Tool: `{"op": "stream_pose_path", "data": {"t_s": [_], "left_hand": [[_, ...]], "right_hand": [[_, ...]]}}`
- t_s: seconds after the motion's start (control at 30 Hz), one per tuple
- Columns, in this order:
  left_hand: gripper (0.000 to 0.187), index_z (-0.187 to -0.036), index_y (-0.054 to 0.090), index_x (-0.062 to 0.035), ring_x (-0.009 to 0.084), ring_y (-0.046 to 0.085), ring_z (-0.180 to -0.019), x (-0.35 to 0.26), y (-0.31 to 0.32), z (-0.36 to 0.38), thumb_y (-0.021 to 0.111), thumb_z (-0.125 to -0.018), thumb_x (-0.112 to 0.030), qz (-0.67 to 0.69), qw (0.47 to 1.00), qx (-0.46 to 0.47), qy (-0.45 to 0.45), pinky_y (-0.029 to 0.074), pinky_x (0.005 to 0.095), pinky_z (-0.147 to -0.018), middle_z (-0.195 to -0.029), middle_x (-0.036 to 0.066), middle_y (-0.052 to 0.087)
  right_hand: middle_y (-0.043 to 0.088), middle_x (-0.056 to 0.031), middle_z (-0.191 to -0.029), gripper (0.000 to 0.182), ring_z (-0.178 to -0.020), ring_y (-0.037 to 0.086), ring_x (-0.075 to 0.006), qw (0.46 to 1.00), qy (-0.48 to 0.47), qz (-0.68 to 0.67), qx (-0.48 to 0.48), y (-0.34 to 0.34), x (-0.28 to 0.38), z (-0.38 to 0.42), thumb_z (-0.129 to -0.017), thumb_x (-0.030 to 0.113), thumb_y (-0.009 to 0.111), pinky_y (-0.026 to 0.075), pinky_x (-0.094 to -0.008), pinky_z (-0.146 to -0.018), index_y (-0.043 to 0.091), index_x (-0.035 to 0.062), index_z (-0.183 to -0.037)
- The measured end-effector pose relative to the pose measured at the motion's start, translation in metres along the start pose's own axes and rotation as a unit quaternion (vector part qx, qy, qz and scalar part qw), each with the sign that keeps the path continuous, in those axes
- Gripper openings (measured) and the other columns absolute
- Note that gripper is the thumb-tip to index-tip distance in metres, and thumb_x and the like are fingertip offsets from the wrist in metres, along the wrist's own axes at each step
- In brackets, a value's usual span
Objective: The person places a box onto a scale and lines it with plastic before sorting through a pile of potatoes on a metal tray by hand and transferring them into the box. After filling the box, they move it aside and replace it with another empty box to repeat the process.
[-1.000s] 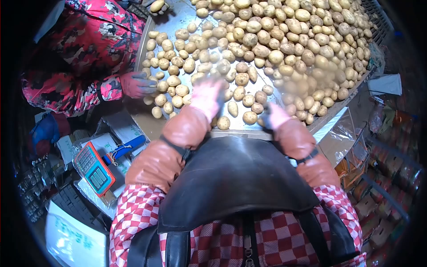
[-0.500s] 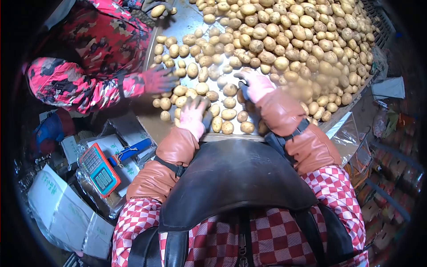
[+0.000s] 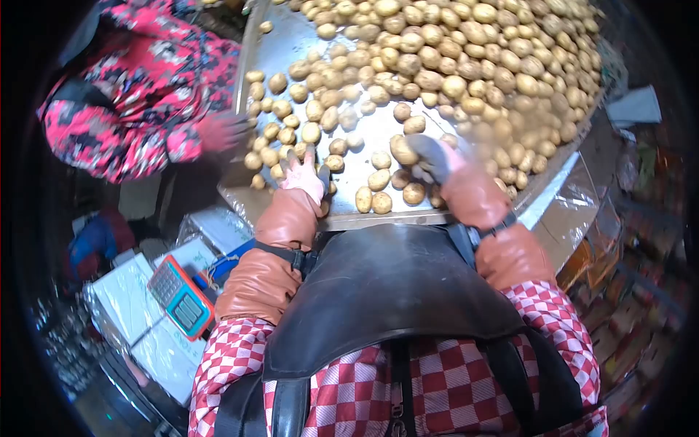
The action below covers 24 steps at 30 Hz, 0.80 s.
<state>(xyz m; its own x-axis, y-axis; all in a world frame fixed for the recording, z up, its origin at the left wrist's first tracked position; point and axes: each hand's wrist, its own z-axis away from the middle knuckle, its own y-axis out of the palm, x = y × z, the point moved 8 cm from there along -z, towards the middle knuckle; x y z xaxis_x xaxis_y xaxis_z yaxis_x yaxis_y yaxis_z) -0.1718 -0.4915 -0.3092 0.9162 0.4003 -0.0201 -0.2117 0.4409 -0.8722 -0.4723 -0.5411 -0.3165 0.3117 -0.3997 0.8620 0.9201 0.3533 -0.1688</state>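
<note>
My left hand (image 3: 304,175), in a pink glove with grey fingertips, lies with fingers spread over potatoes near the front left of the metal table (image 3: 255,54). My right hand (image 3: 443,159), gloved the same way and slightly blurred, has its grey fingers curled against a larger potato (image 3: 403,149). The far side of that grip is hard to make out. Several loose potatoes (image 3: 379,179) lie between my hands, close to the table's front edge. A big heap of potatoes (image 3: 466,51) covers the back and right.
At the left, another person in a pink camouflage jacket (image 3: 145,87) has a blurred gloved hand (image 3: 222,131) at the table's side. An orange-rimmed calculator-like device (image 3: 180,297) rests near wrapped white boxes (image 3: 127,302). A cardboard box with plastic (image 3: 564,211) stands right of the table.
My left hand has moved left and slightly up among the potatoes. My right hand has come down and right, against a potato. The other person's hand has drawn back left. The view has shifted.
</note>
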Motion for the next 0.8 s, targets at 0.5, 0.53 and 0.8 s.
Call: {"op": "stream_pose_path", "data": {"t_s": [0.5, 0.53, 0.8], "left_hand": [[0.073, -0.150, 0.038, -0.0297, 0.0441, 0.009, -0.149, -0.137, -0.025, -0.060, 0.058, -0.087, -0.060, -0.085, 0.964, -0.052, 0.248, 0.016, 0.0629, -0.117, -0.163, 0.013, 0.016], [0.070, -0.149, 0.039, -0.0287, 0.0432, 0.011, -0.149, -0.120, -0.019, -0.048, 0.058, -0.088, -0.057, -0.074, 0.965, -0.050, 0.246, 0.016, 0.0619, -0.117, -0.163, 0.013, 0.017], [0.050, -0.132, 0.056, -0.0190, 0.0355, 0.034, -0.139, -0.088, 0.009, 0.033, 0.062, -0.089, -0.043, 0.047, 0.948, -0.174, 0.261, 0.030, 0.0599, -0.107, -0.147, 0.016, 0.042]], "right_hand": [[0.065, -0.0095, -0.112, 0.053, -0.067, 0.055, -0.0092, 0.869, 0.094, -0.259, -0.411, -0.189, -0.161, 0.233, -0.094, 0.032, 0.063, 0.039, -0.0197, -0.050, 0.049, 0.0084, -0.140], [0.065, -0.0080, -0.107, 0.048, -0.066, 0.054, -0.0082, 0.842, 0.103, -0.338, -0.408, -0.181, -0.146, 0.220, -0.094, 0.019, 0.063, 0.041, -0.0215, -0.052, 0.051, 0.0079, -0.139], [0.055, -0.0225, -0.134, 0.053, -0.125, 0.053, -0.0363, 0.872, 0.034, 0.462, -0.160, -0.048, -0.043, 0.083, -0.082, -0.001, 0.051, 0.042, -0.0427, -0.107, 0.056, 0.0102, -0.133]]}}
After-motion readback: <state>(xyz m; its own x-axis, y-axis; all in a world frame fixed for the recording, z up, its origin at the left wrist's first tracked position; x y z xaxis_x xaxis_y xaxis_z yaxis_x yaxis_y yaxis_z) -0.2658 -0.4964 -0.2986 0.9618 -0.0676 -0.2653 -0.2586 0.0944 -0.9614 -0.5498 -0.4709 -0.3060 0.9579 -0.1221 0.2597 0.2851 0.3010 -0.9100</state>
